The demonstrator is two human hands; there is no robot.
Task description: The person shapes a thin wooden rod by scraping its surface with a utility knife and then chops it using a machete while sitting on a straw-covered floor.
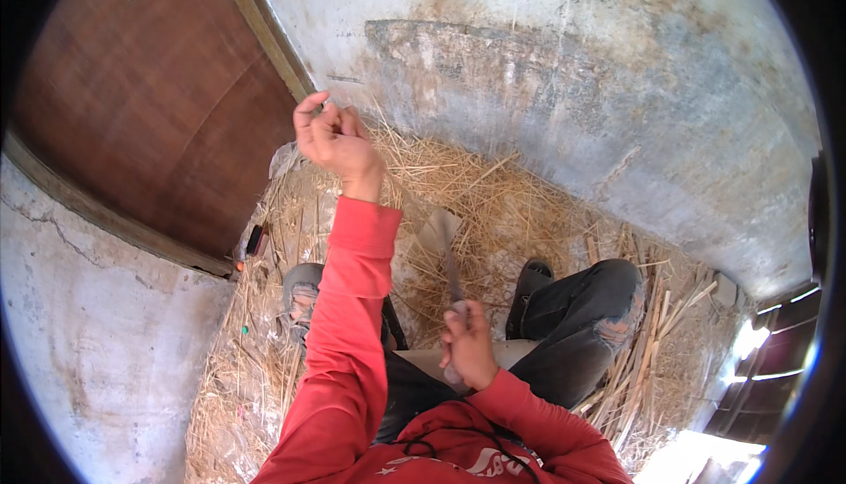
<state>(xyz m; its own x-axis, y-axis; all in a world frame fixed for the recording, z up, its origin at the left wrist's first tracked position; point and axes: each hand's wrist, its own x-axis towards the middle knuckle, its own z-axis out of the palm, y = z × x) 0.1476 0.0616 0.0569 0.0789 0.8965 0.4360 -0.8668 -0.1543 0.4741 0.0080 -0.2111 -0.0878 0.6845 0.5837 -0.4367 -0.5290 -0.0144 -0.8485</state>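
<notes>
My left hand (337, 139) is raised near the lower end of the wooden door frame, its fingers curled together. Something small and pale shows at the fingertips, too small to name. A faint blurred strip seems to run from below that wrist toward the floor. Low in front of my lap, my right hand (470, 347) is wrapped round the handle of a long, narrow, knife-like tool (453, 277). Its grey blade points away from me over the straw. The blade's far end meets a pale flat patch, and I cannot tell whether that belongs to it.
Loose straw (480, 184) covers the floor between my feet and the stained wall (564, 70). A brown door panel (159, 96) stands at the left. Beside it lies a small dark object (256, 240). Long stalks (648, 356) are piled right of my knee.
</notes>
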